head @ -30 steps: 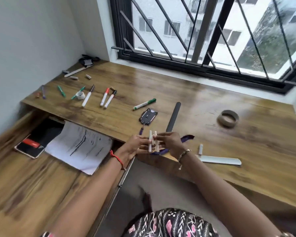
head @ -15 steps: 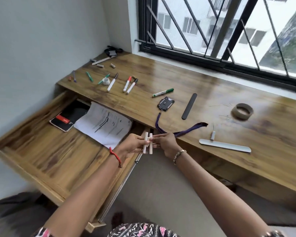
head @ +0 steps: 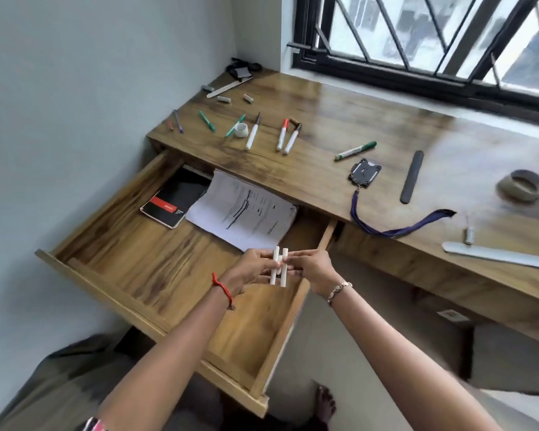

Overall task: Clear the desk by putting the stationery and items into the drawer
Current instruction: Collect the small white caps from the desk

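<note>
Left hand (head: 249,271) and right hand (head: 312,269) carried white sticks (head: 283,279) over drawer (head: 168,275).

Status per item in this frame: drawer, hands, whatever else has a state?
Drawer: open, pulled far out.
Sticks: two, white, held upright over the drawer.
Left hand: pinches the sticks.
Right hand: pinches the sticks.
Green marker: capped, lying on the desk.
Lanyard: on the desk, loop at its front edge.
Papers: in the drawer.
</note>
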Demonstrator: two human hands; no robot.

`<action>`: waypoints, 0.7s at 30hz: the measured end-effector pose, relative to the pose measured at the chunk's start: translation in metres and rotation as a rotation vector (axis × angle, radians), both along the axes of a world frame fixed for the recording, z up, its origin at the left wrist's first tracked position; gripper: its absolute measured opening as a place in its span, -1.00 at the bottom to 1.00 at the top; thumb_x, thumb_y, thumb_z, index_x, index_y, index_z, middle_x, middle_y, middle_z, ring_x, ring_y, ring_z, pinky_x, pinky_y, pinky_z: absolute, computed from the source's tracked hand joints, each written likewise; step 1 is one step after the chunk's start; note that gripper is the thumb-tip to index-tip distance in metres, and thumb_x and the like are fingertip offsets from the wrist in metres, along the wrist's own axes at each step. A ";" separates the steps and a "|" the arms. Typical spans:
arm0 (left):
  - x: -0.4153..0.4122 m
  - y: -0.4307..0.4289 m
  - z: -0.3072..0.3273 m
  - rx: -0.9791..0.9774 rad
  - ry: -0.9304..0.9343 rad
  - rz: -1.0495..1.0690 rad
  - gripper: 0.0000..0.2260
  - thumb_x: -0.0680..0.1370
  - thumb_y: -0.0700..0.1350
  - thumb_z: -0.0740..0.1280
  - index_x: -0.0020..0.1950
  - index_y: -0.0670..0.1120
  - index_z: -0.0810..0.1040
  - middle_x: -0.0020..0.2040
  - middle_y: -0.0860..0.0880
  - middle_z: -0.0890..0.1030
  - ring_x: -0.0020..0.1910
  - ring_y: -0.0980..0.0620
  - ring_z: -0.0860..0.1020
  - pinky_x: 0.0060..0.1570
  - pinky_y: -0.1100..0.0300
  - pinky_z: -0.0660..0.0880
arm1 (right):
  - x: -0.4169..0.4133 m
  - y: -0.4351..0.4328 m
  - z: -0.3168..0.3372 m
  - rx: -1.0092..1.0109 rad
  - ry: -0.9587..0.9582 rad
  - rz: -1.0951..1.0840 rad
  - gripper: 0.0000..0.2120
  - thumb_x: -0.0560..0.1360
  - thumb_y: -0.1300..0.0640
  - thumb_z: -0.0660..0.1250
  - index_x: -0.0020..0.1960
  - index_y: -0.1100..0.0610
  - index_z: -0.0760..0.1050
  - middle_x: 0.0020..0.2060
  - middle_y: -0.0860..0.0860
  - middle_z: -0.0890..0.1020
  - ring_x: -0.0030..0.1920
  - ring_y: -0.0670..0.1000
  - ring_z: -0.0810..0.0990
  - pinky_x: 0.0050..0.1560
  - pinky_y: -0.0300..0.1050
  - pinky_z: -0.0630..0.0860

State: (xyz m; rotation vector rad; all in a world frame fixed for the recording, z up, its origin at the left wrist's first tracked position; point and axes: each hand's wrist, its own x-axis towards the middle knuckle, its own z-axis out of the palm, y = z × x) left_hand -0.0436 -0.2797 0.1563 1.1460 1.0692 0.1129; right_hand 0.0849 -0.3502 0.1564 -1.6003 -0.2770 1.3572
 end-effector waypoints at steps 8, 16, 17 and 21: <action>-0.060 0.039 -0.010 -0.045 0.015 -0.129 -0.75 0.51 -0.29 0.32 0.18 -0.29 0.52 -0.08 -0.14 0.65 -0.15 0.03 0.63 -0.10 0.18 0.60 | -0.073 0.022 -0.008 -0.015 0.008 -0.142 -0.77 0.39 0.47 0.37 0.04 0.50 0.50 -0.29 0.24 0.62 -0.48 0.00 0.63 -0.46 -0.26 0.54; -0.080 0.053 -0.017 -0.132 -0.044 -0.143 -0.76 0.50 -0.27 0.34 0.16 -0.25 0.53 -0.09 -0.13 0.65 -0.12 0.00 0.64 -0.09 0.19 0.60 | -0.098 0.026 -0.007 -0.036 -0.046 -0.196 -0.84 0.41 0.42 0.36 0.00 0.40 0.53 -0.27 0.20 0.63 -0.45 -0.01 0.63 -0.38 -0.22 0.60; -0.082 0.054 -0.017 -0.135 -0.044 -0.134 -0.76 0.49 -0.26 0.35 0.15 -0.25 0.53 -0.09 -0.13 0.65 -0.12 0.00 0.64 -0.10 0.19 0.60 | -0.100 0.027 -0.008 -0.038 -0.048 -0.193 -0.84 0.41 0.42 0.37 -0.01 0.38 0.53 -0.27 0.20 0.63 -0.44 -0.01 0.64 -0.37 -0.21 0.60; -0.092 0.060 -0.022 -0.119 -0.015 -0.120 -0.77 0.48 -0.24 0.37 0.12 -0.27 0.56 -0.14 -0.13 0.67 -0.20 0.03 0.66 -0.14 0.17 0.61 | -0.106 0.036 -0.007 -0.042 -0.050 -0.147 -0.84 0.42 0.40 0.37 0.00 0.37 0.53 -0.28 0.18 0.63 -0.45 -0.02 0.64 -0.38 -0.21 0.59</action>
